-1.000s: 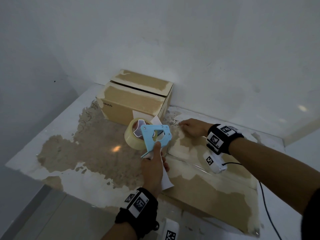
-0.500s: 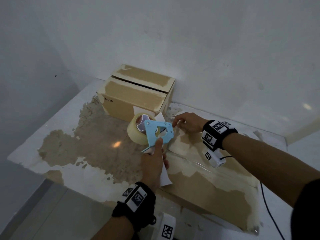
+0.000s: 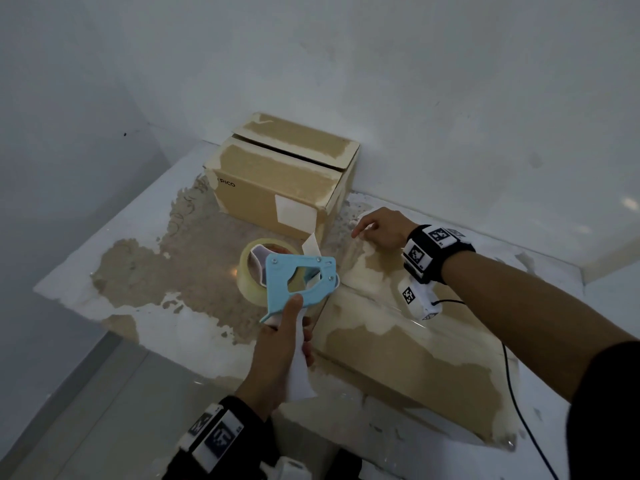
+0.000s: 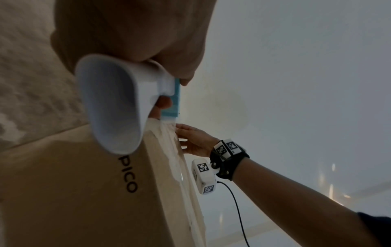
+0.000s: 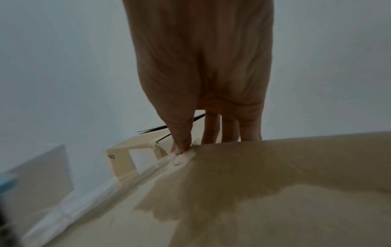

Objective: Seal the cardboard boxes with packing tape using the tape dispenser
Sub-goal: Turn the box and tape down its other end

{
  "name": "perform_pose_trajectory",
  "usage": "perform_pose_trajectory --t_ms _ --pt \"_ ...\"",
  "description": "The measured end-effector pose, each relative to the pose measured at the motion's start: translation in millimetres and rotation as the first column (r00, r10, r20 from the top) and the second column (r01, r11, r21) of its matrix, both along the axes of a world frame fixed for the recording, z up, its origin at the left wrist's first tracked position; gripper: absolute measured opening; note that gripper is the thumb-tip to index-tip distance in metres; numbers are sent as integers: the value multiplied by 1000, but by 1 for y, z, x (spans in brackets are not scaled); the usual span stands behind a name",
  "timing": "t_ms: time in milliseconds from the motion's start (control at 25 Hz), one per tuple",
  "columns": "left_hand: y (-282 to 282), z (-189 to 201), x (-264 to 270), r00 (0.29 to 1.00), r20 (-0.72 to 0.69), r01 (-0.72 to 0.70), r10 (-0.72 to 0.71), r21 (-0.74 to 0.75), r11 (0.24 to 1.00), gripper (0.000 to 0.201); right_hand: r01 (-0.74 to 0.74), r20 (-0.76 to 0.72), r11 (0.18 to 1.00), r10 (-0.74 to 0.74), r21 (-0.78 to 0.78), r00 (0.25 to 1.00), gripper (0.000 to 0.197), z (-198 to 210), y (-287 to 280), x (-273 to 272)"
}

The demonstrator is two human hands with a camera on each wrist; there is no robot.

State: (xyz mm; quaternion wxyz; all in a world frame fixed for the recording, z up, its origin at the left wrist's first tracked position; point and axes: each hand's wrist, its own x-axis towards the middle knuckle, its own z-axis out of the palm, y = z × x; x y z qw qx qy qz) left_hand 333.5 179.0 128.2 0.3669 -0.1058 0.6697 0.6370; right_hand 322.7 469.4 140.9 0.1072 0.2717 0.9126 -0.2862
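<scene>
My left hand [image 3: 280, 344] grips the white handle of the blue tape dispenser [image 3: 301, 278], which carries a roll of clear tape [image 3: 251, 282]. The dispenser's head sits at the left edge of the near cardboard box [image 3: 415, 358]. My right hand [image 3: 377, 226] rests on that box's far corner. In the right wrist view its thumb [image 5: 182, 143] presses a glossy strip of tape onto the near box [image 5: 253, 192], and its fingers reach past the edge. The left wrist view shows the handle [image 4: 114, 107] and the right hand [image 4: 194, 142] beyond it.
A second cardboard box [image 3: 277, 181] marked PICO stands at the back against the wall, its top flaps slightly apart. Both boxes stand on a worn table [image 3: 173, 271] in a corner. A black cable [image 3: 512, 393] hangs from my right wrist.
The dispenser has come a little toward me, uncovering the white label on the back box. My right hand stays at the near box's far corner.
</scene>
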Motion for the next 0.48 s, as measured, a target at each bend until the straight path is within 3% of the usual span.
perform_pose_trajectory --t_ms 200,360,480 --pt "-40 5 25 994 -23 -106 105 -49 993 49 -10 -2 1000 10 27 1000 18 -1 -1 -1" --pt "-84 3 35 1000 -25 -2 2 -16 1000 51 -12 -29 999 13 39 999 18 -2 -1 0" --pt "-127 -3 46 986 -55 154 -155 -14 988 57 -20 -33 998 22 63 999 18 -1 -3 0"
